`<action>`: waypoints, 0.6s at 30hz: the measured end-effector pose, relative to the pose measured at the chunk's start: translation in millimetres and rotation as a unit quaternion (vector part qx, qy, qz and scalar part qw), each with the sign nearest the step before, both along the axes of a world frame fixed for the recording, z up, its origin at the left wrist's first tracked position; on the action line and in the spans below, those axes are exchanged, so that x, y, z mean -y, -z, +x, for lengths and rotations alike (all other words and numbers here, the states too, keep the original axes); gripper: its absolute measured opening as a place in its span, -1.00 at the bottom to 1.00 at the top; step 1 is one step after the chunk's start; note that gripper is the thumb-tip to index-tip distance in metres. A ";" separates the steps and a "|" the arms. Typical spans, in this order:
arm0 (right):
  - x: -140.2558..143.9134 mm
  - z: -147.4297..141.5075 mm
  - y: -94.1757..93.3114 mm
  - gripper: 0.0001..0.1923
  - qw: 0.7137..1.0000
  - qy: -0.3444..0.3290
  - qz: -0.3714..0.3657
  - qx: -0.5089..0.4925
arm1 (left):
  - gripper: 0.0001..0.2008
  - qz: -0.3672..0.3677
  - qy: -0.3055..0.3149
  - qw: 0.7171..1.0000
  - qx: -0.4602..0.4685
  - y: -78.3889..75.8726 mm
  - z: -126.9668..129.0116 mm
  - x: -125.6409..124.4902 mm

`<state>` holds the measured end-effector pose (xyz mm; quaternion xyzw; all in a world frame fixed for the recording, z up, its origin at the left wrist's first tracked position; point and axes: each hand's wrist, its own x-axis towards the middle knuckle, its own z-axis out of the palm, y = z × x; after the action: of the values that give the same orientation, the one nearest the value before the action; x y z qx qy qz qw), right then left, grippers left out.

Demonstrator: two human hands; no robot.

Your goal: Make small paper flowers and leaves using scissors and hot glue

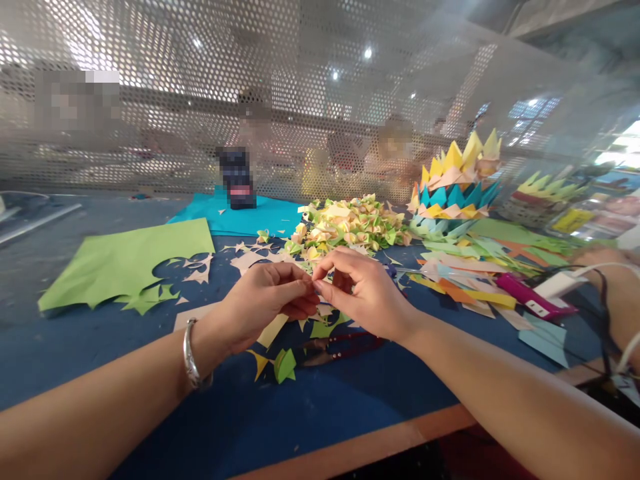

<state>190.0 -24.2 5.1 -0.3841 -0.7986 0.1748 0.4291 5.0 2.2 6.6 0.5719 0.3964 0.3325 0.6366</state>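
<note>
Your left hand (pixel 265 300) and right hand (pixel 360 293) pinch tight together on one small paper piece (pixel 314 283), mostly hidden. One scissors (pixel 340 347) below; one folded-piece pile (pixel 350 227) behind.

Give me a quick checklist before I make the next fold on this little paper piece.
1. Both hands on the piece: left hand and right hand pinch it together, ok.
2. Piece visible: almost hidden between the fingertips, cannot tell its shape.
3. Pile of folded pieces within reach: ok.
4. Scissors lying clear of the hands: ok.
5. Green sheet flat on the table: ok.
</note>
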 end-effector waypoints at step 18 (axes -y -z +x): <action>-5.0 -2.1 4.7 -0.87 0.974 -0.030 -0.175 -0.140 | -0.82 0.055 0.045 0.996 -0.046 -2.5 -0.5 0.0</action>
<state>187.9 -19.2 0.4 -0.4004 -0.6989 0.3766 0.4575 4.5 2.2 9.1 0.6377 0.3804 0.2985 0.5996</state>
